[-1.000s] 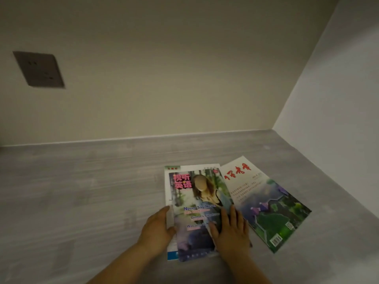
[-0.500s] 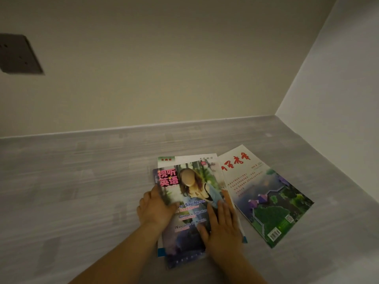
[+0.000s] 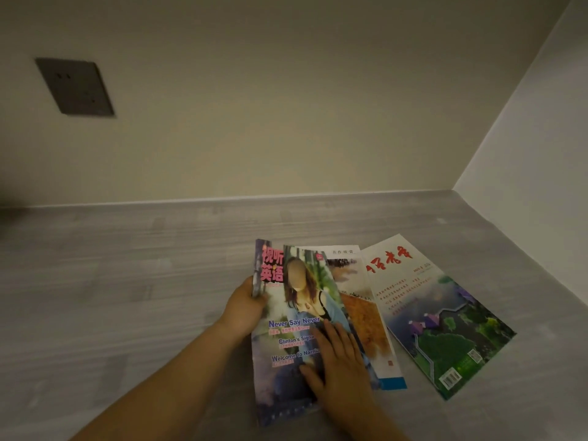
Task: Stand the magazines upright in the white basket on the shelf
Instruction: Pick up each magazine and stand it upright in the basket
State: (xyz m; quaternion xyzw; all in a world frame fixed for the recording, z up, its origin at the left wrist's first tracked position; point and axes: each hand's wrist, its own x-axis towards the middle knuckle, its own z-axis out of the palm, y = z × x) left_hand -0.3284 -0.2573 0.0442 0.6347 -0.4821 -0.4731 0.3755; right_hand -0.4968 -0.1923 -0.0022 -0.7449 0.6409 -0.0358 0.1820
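Task barely begun: my left hand (image 3: 245, 308) is pinching the raised edge of the top magazine (image 3: 296, 316), my right hand (image 3: 340, 374) pressing flat fingers on its cover, two more magazines (image 3: 361, 313) (image 3: 445, 319) lying right of my fingers, basket unseen.

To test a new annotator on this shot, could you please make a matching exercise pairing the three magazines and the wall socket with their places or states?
Things: 1 Never Say Never magazine; 2 magazine with orange picture; 3 red-titled magazine; 4 wall socket.
States: A on the back wall; B farthest right, touched by neither hand; C partly covered by another magazine; D left edge gripped by the left hand, right hand flat on its cover.
Pairs: 1-D, 2-C, 3-B, 4-A.
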